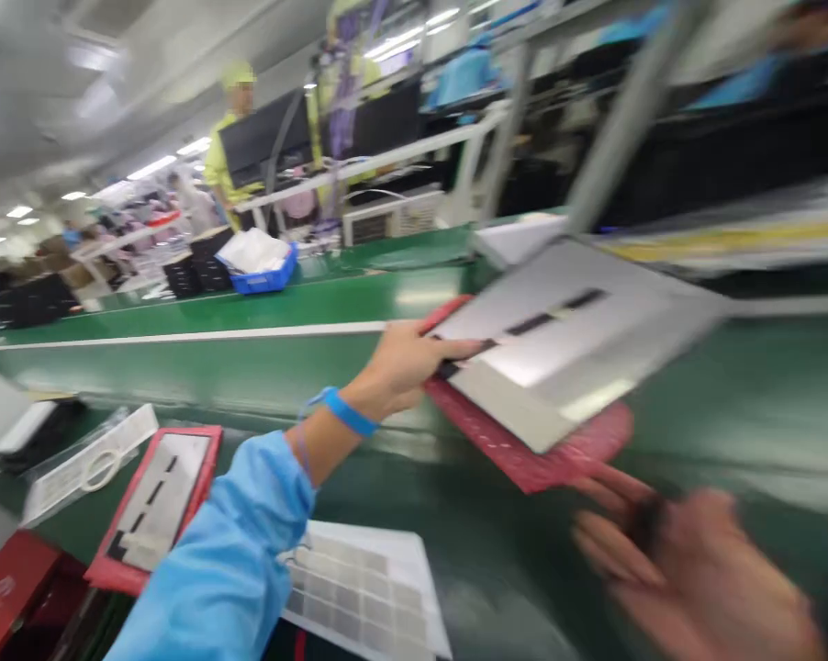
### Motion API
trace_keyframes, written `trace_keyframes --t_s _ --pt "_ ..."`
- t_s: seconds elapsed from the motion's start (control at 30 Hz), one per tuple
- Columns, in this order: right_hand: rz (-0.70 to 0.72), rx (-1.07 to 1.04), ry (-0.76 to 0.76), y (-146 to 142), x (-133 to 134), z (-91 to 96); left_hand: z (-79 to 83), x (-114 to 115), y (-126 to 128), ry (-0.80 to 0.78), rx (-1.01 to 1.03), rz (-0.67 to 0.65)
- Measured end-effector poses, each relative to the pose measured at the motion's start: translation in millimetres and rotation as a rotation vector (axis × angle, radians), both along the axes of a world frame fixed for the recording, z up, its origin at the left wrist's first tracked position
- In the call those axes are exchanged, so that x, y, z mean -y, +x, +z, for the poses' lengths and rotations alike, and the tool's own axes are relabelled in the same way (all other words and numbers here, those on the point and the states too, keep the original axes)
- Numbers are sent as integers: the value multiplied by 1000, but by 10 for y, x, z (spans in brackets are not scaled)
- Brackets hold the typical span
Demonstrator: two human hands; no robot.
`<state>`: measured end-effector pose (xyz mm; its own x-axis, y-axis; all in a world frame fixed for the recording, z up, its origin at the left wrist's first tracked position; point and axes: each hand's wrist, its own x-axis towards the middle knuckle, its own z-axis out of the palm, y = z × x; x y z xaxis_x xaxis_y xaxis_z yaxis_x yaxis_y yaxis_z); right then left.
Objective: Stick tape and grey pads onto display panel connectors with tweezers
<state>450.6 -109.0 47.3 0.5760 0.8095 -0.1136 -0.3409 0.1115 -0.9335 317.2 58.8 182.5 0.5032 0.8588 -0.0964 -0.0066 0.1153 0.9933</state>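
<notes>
My left hand (407,363) reaches forward over the green conveyor belt (249,367), fingers closed on the near-left edge of a silver metal panel (565,340) that lies on a red tray (544,454). The panel has dark slots across its top and is tilted and blurred by motion. A blue band circles my left wrist, and the sleeve is light blue. My right hand (689,569) is at the lower right, below the red tray, heavily smeared; something dark seems to be between its fingers, but I cannot make it out.
A second red tray with a silver panel (156,500) lies near left, beside a bagged white part (90,464). A white sheet of grey squares (365,588) is below my arm. A blue bin (266,266) sits farther along, and a person in yellow (231,147) stands behind it.
</notes>
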Motion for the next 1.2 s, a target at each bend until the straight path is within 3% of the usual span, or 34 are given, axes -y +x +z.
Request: trace_keyframes --t_s 0.03,0.1,0.17,0.27,0.4,0.5,0.6,0.87,0.97,1.03,1.07,1.13,1.2 --pt "23 -178 1 -37 81 43 -69 223 -62 -4 77 36" --pt "30 -331 68 -101 240 93 -272 603 -213 -26 174 118" --pt "29 -340 85 -140 397 71 -523 901 -356 -83 217 139" --pt "-36 -282 -7 -187 684 -40 -858 1328 -498 -176 203 147" --pt "-88 -261 -125 -209 1026 -156 -1089 1794 -597 -244 147 146" --pt "-89 -232 -195 -123 1124 -198 -1111 1903 -706 -221 26 19" --pt "-73 -176 -276 12 1137 -225 -1076 1871 -866 -207 -152 -148" --pt "17 168 -576 203 1096 -255 -1171 1942 -1079 -194 -587 -362" --pt "-57 407 -660 211 1140 -175 -1135 1975 -1095 -88 -670 -373" --pt "-198 633 -722 124 1192 -75 -1058 2013 -1113 33 -701 -345" --pt "-271 729 -712 35 1216 -14 -1011 2046 -1122 90 -704 -325" --pt "-325 738 -540 -244 1240 120 -916 2141 -1136 178 -673 -306" --pt "-195 427 -205 -615 1222 253 -840 2249 -1147 212 -562 -375"
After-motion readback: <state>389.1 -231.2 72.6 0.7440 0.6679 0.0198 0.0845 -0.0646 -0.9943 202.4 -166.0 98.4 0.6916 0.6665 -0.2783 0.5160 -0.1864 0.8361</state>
